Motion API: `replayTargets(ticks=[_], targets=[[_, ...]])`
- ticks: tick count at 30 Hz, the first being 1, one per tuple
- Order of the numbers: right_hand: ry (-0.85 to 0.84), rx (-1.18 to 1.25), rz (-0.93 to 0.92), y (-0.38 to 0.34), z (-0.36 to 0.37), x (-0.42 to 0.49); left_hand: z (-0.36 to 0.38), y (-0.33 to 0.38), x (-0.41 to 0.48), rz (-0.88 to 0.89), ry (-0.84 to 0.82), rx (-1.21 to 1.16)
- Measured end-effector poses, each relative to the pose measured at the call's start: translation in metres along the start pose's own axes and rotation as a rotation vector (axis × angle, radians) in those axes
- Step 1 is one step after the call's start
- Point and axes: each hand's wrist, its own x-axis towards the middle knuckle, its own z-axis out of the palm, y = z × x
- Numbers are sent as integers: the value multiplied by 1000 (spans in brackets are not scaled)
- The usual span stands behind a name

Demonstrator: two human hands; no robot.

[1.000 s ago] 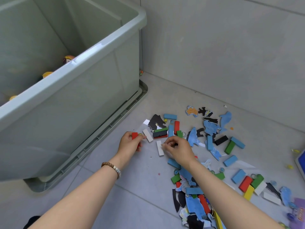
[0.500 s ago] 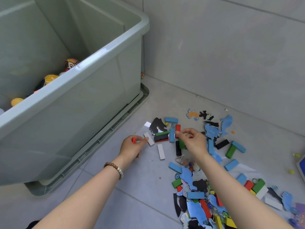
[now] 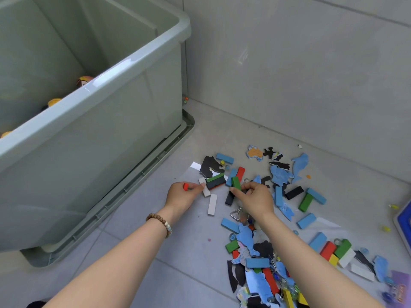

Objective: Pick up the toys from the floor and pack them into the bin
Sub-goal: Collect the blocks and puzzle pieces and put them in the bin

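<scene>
A big grey-green bin stands at the left with a few toys showing inside. Coloured wooden blocks and flat puzzle pieces lie scattered on the tiled floor to its right. My left hand holds a red block in its curled fingers, and its fingertips touch a white block on the floor. My right hand pinches a green block lifted off the pile. A second white block lies between my hands.
The bin sits on its lid, whose rim sticks out along the floor. A grey wall closes off the back. A metal wire puzzle lies under my right wrist. A blue-edged board shows at the right edge.
My right hand went from the white block up into the pile and picked a green block. My left hand kept the red block and reached its fingertips to a white block.
</scene>
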Motion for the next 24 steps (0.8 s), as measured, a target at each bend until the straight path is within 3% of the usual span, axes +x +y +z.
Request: replayTargets(ticks=[3,8,15,24], targets=[[30,3,-99,-9,-2,-2,-2,-4,4,2,-8,-4],[-58,-45,-164,-35,16,-1,-2,-6,7,14,-22,-15],[-13,46,-29,-34,18,19,0,-3,6,31,-25,-23],[-120,197,70,-31,40,8,10,9,2,-8,-51,-79]])
